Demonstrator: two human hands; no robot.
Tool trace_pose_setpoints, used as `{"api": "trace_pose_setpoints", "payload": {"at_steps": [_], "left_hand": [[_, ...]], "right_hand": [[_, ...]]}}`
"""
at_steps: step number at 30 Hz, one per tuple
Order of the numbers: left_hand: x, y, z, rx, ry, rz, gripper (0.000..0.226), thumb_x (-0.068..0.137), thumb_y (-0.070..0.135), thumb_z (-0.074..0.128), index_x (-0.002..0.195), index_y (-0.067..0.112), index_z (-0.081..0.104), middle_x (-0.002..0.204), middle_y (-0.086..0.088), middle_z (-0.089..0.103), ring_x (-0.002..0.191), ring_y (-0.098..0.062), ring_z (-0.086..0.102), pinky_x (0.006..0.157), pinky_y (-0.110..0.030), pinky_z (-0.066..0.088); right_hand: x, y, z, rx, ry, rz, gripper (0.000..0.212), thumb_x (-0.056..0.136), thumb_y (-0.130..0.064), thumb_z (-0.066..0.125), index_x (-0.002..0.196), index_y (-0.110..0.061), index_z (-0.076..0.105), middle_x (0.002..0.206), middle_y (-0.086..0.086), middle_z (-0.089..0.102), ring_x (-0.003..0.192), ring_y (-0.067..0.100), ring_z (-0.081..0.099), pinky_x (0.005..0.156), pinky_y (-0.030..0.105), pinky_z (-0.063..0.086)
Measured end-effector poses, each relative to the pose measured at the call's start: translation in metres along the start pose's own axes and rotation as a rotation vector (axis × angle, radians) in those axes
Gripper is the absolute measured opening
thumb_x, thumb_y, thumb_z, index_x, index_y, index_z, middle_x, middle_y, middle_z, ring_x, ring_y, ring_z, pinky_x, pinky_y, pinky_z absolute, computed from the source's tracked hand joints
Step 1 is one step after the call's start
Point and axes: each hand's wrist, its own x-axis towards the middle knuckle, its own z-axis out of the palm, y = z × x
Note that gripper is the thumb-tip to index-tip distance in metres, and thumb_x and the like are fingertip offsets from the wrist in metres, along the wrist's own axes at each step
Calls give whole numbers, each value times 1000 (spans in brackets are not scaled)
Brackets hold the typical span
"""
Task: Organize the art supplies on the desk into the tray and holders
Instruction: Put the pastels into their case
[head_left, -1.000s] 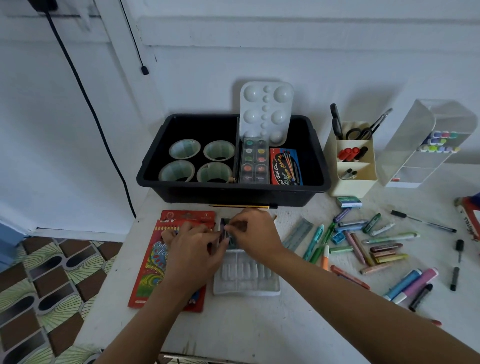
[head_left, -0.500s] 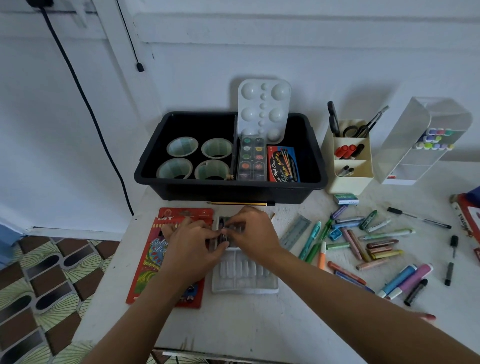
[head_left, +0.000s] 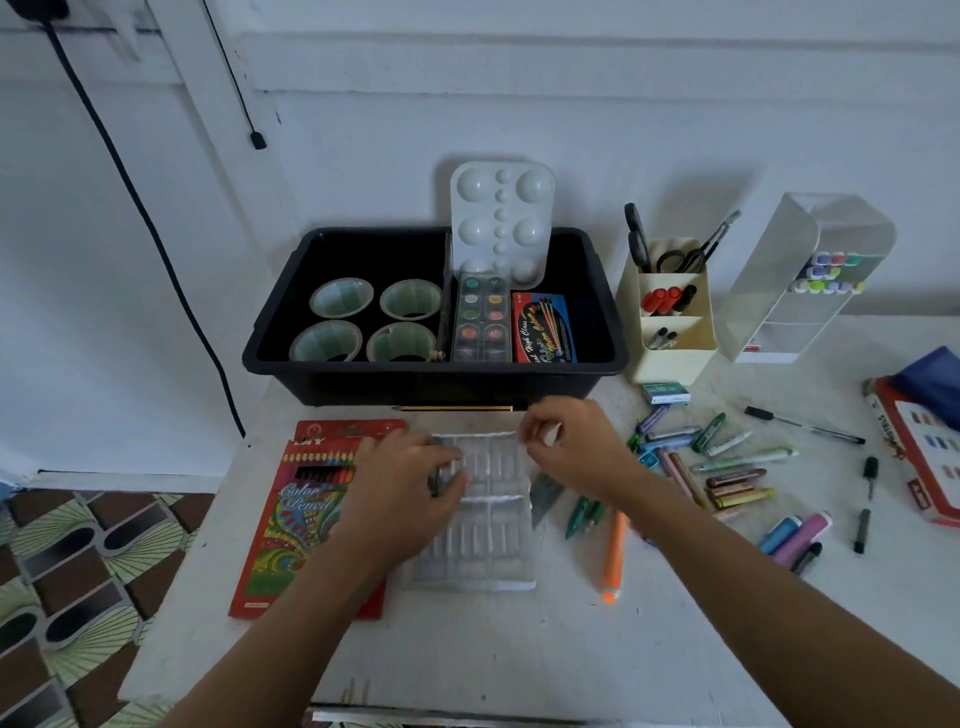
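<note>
One tray (head_left: 270, 358) holds four tape rolls (head_left: 340, 299), one palette (head_left: 501, 218), one paint set (head_left: 480, 317) and one blue-red box (head_left: 543, 327). There are two holders, one cream (head_left: 670, 364) and one clear (head_left: 779, 291); the cream one carries two pairs of scissors (head_left: 693, 254). On the counter (head_left: 519, 649) lie one pencil pack (head_left: 296, 519), one clear insert (head_left: 488, 561), one pencil (head_left: 452, 409), one orange marker (head_left: 615, 551), one green box (head_left: 665, 392), one pen (head_left: 805, 423), three black markers (head_left: 870, 470) and one red carton (head_left: 919, 467). The crayons (head_left: 727, 478) overlap too much to count. Two hands show: the left hand (head_left: 405, 488), gripping one dark item (head_left: 435, 477), and the right hand (head_left: 576, 447).
</note>
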Motion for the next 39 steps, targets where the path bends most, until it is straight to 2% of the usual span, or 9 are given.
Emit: {"api": "trace_pose_setpoints", "payload": {"at_steps": [4, 8, 11, 16, 19, 23, 31, 35, 39], "left_hand": [[11, 32, 23, -24, -115, 135, 47, 92, 65, 49, 118, 32, 70, 109, 11, 67, 95, -4, 55, 93, -36, 50], [12, 48, 37, 90, -139, 116, 47, 81, 77, 48, 104, 36, 56, 96, 15, 62, 88, -8, 56, 88, -33, 48], [12, 45, 38, 81, -157, 85, 40, 80, 72, 56, 91, 33, 51, 85, 15, 58, 81, -8, 55, 83, -33, 50], [16, 34, 29, -44, -88, 6, 24, 82, 54, 69, 86, 31, 64, 81, 16, 63, 75, 0, 57, 72, -22, 51], [18, 31, 23, -122, -29, -18, 26, 79, 57, 66, 81, 32, 63, 77, 15, 62, 72, -1, 57, 67, -23, 52], [17, 26, 22, -193, 27, -17, 27, 76, 59, 64, 79, 32, 62, 74, 16, 61, 69, -3, 56, 62, -23, 50], [15, 23, 21, -249, 54, -1, 17, 82, 43, 78, 83, 31, 66, 77, 17, 63, 70, -5, 58, 61, -21, 49], [14, 23, 23, -259, 48, -13, 17, 83, 43, 77, 83, 31, 66, 78, 15, 64, 73, -5, 59, 64, -22, 50], [14, 24, 25, -261, 46, -35, 18, 82, 42, 77, 82, 29, 66, 78, 14, 64, 73, -6, 59, 65, -27, 53]], "right_hand": [[-15, 13, -8, -156, -255, 25, 19, 78, -18, 76, 97, -23, 75, 103, -10, 66, 96, 7, 59, 89, 27, 54], [-32, 24, -5, -185, -274, -96, 23, 84, -20, 75, 106, -23, 78, 116, -10, 63, 106, 5, 49, 93, 21, 44], [-36, 35, -7, -178, -261, -166, 27, 90, -14, 70, 115, -22, 76, 124, -9, 60, 113, 3, 46, 98, 18, 40], [-37, 48, -13, -124, -292, -147, 40, 85, 5, 59, 109, -21, 78, 128, -7, 60, 123, 7, 48, 104, 18, 38], [-34, 49, -13, -98, -241, -144, 35, 81, 6, 57, 99, -13, 79, 120, -2, 66, 113, 11, 56, 102, 30, 47], [-27, 38, 1, -132, -95, -247, 34, 87, 2, 54, 111, -12, 74, 117, 2, 68, 114, 15, 56, 104, 29, 46], [-25, 31, 29, -199, -304, -388, 44, 97, -33, 59, 140, -25, 54, 150, 1, 46, 140, 19, 36, 113, 36, 39], [-27, 33, 21, -195, -315, -352, 52, 94, -34, 65, 143, -28, 48, 153, -1, 41, 143, 18, 30, 114, 32, 30], [-25, 27, 23, -310, -359, -381, 48, 93, -36, 58, 140, -30, 53, 158, 5, 32, 148, 25, 22, 119, 43, 28]]}}
